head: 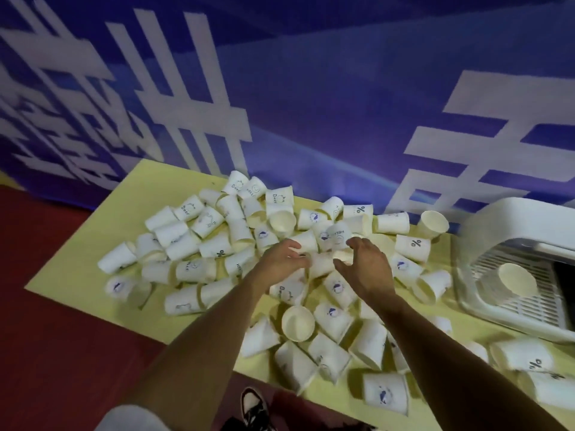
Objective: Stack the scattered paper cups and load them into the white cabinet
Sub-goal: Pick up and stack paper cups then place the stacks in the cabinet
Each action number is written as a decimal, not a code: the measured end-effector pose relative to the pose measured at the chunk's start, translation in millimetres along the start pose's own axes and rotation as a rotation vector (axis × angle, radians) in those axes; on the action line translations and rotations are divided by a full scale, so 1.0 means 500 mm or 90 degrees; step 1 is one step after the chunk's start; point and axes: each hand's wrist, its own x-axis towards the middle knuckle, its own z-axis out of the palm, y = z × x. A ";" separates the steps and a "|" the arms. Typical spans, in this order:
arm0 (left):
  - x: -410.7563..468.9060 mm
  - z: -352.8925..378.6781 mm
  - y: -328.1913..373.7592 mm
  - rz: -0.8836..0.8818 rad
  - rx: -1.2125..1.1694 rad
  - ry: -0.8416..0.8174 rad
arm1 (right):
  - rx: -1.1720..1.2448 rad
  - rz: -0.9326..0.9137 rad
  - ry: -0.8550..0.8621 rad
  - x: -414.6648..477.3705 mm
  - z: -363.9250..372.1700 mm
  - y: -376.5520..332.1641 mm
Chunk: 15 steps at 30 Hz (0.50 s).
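Paper cups (214, 246) lie scattered on the yellow counter (102, 225). Mid-pile, the left hand (283, 262) grips one cup (322, 265) lying sideways. The right hand (364, 265) curves over its other end, its grip unclear. A lone cup (516, 279) sits inside the white cabinet (497, 213), at the right.

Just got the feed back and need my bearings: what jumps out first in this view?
A big heap of white paper cups lies scattered across the yellow table, most on their sides. The left hand and right hand flank a lying cup mid-heap, but blur hides the grip. At the right edge stands the white cabinet, with a single cup on its grille.
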 end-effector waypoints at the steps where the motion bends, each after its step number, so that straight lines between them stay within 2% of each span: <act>1: -0.002 -0.025 -0.012 -0.004 -0.003 -0.002 | 0.004 -0.005 -0.005 0.002 0.012 -0.024; 9: -0.048 -0.196 -0.093 -0.037 -0.058 0.073 | 0.006 -0.102 -0.068 0.037 0.088 -0.221; 15: -0.093 -0.306 -0.161 -0.077 -0.089 0.175 | -0.002 -0.205 -0.127 0.066 0.153 -0.352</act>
